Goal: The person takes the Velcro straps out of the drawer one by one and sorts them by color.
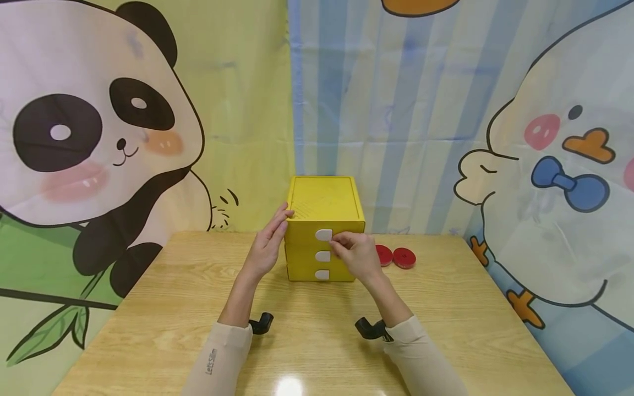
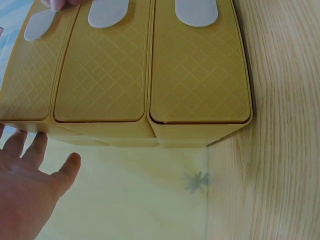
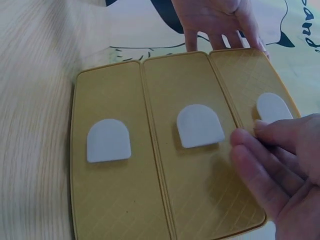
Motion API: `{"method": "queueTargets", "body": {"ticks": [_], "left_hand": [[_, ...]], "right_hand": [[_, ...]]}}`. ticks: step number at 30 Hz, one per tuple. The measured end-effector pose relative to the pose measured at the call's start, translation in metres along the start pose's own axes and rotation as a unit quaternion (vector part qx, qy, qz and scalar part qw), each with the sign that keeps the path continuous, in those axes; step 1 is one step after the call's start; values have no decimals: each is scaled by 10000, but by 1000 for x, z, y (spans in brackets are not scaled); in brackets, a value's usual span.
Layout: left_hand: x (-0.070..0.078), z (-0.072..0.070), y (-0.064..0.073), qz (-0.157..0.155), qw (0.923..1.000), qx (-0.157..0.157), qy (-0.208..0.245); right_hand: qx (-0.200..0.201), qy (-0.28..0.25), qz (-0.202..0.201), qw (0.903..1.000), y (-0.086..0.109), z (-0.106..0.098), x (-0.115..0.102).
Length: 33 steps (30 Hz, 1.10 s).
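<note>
A yellow three-drawer box (image 1: 324, 198) stands on the table, its drawers stacked and each bearing a white rounded handle. With fingers extended, my left hand (image 1: 264, 250) rests against the box's upper left side, the fingertips reaching its top edge. My right hand (image 1: 358, 254) pinches the edge of the top drawer's handle (image 3: 273, 108) between thumb and curled fingers. Below it are the middle handle (image 3: 200, 126) and the bottom handle (image 3: 108, 141), both untouched. All three drawer fronts sit flush in the left wrist view.
Two red round discs (image 1: 404, 258) lie beside the box on the right, one partly behind my right hand. The wooden table (image 1: 208, 275) ends at a cartoon-printed cloth backdrop (image 1: 247, 110). Black mounts (image 1: 262, 323) stick out at both wrists.
</note>
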State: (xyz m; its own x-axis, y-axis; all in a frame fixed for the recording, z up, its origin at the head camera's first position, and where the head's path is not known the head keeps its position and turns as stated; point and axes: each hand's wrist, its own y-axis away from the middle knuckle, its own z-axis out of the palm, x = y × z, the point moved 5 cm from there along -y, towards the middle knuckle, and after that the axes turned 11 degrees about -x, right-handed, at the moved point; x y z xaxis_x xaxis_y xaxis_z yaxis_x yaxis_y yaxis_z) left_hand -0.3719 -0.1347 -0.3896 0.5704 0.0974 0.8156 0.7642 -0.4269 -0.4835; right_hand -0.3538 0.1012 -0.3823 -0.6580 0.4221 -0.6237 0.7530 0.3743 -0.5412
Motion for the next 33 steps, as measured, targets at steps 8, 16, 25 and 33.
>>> {"method": "queueTargets", "body": {"ticks": [8,16,25,33], "left_hand": [[-2,-1,0,12,10000,53,-32],[-2,-2,-1,34,9999,92,-78],[0,-1,-4,142,9996,211,-147],[-2,-2,-2,81,9995,251,-166]], "right_hand": [[-705,351,470,9958,3,10,12],[-733,582,461,9945,2,14,15],[-863,755,522,9920,2,16,17],[-1245,576,629,9885,3,15,14]]}}
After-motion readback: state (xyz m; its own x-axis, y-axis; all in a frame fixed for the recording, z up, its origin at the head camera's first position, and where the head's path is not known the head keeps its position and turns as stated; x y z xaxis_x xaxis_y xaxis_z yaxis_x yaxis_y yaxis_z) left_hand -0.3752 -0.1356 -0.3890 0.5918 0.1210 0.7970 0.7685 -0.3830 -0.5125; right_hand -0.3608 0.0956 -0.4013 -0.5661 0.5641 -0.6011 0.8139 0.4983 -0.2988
